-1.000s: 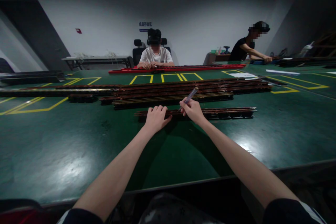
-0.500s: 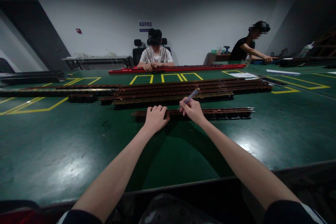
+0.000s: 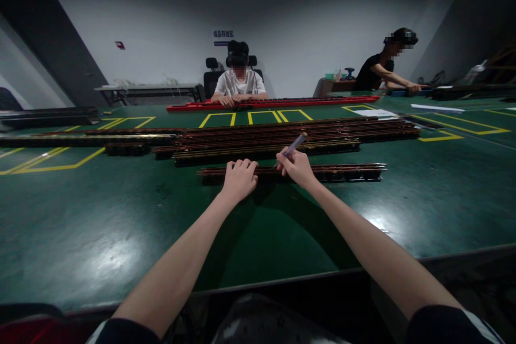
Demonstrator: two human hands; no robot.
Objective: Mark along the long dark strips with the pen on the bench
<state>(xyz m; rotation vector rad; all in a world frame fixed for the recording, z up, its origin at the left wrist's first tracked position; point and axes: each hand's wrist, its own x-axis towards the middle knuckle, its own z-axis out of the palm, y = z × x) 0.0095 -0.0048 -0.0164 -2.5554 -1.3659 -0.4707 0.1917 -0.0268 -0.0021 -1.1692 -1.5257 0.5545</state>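
Observation:
A long dark strip (image 3: 346,172) with coppery edges lies crosswise on the green table in front of me. My left hand (image 3: 241,177) grips it left of its middle, fingers over the top and thumb on the near side. In my right hand (image 3: 298,168) is a pen-like tool (image 3: 296,143) with a translucent barrel and a brownish upper end. It is held tilted like a pen, its lower tip down at the strip. Whether the tip touches is too small to tell. Just beyond lies a broad bundle of similar dark strips (image 3: 258,140).
Yellow tape outlines (image 3: 262,113) mark the green table (image 3: 121,226). Across it, a person in white (image 3: 239,85) sits behind a long red rail (image 3: 314,103). Another person in black (image 3: 371,74) leans over the far right, near white paper (image 3: 437,109). More dark strips (image 3: 48,117) lie left.
The dark strip under my hands has shifted slightly to the left. Both hands keep nearly the same place and hold. The person in black has moved a hand slightly right.

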